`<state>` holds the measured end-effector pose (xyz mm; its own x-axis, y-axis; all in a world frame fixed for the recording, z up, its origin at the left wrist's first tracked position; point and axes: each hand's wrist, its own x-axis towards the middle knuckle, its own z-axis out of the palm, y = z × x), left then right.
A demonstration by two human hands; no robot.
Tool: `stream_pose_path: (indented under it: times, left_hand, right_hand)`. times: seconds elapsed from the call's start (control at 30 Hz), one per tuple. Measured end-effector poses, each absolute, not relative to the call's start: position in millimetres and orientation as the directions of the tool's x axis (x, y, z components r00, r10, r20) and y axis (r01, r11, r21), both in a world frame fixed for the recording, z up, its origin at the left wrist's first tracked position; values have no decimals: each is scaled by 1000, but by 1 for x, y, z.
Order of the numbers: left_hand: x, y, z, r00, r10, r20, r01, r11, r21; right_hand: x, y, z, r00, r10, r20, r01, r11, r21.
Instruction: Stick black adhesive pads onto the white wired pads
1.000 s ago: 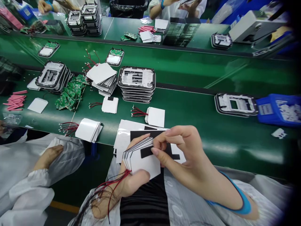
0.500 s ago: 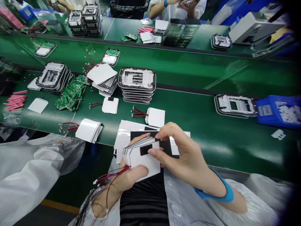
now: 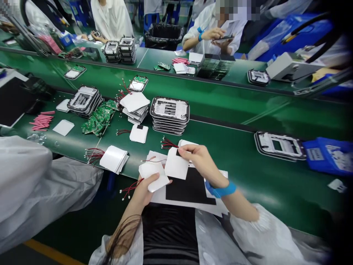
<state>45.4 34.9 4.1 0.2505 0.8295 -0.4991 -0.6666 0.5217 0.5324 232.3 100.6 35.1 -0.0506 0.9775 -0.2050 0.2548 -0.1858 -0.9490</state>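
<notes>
My left hand (image 3: 146, 188) is closed around a small stack of flat white battery cells (image 3: 153, 172), the thumb lying across the top one. Thin red and black leads with white plugs hang out on the left of it. Between the thumb and fingers of my right hand (image 3: 200, 162), one white battery cell (image 3: 175, 167) is pinched at its upper corner, over a small black patch. This cell is next to the stack, above a black sheet (image 3: 190, 189) on white sheets (image 3: 160, 198). Partly hidden behind my right hand is another battery pile (image 3: 187, 142).
Stacked device frames (image 3: 169, 116) stand behind my hands. To the left lie wired batteries (image 3: 113, 159), a tall battery pile (image 3: 135, 103), green circuit boards (image 3: 97, 119) and pink strips (image 3: 42, 120). A blue bin (image 3: 317, 154) is at right. Co-workers sit across the bench.
My right hand has drawn one battery cell off the fanned stack and moved it up and forward. My left hand's stack now lies flatter. The camera view has tilted up.
</notes>
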Motion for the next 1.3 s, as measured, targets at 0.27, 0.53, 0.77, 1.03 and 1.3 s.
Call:
stream_pose_path:
  times: [0.27, 0.53, 0.77, 1.03, 1.3]
  left_hand:
    - [32, 23, 0, 229, 811, -538, -714, 516, 474]
    - [4, 11, 0, 127, 806, -578, -716, 478, 509]
    - [3, 16, 1, 196, 784, -589, -712, 527, 465]
    - [10, 19, 6, 242, 724, -646, -692, 596, 408]
    - [18, 18, 12, 213, 692, -690, -656, 625, 423]
  right_hand:
    - [119, 202, 4, -50, 984, -169, 481, -124, -868]
    - [77, 232, -26, 12, 999, -42, 758, -36, -651]
    - [79, 233, -39, -7, 995, 101, 865, 56, -499]
    - [81, 225, -35, -107, 982, 159, 899, 164, -405]
    - [105, 206, 17, -221, 974, 43, 800, 206, -563]
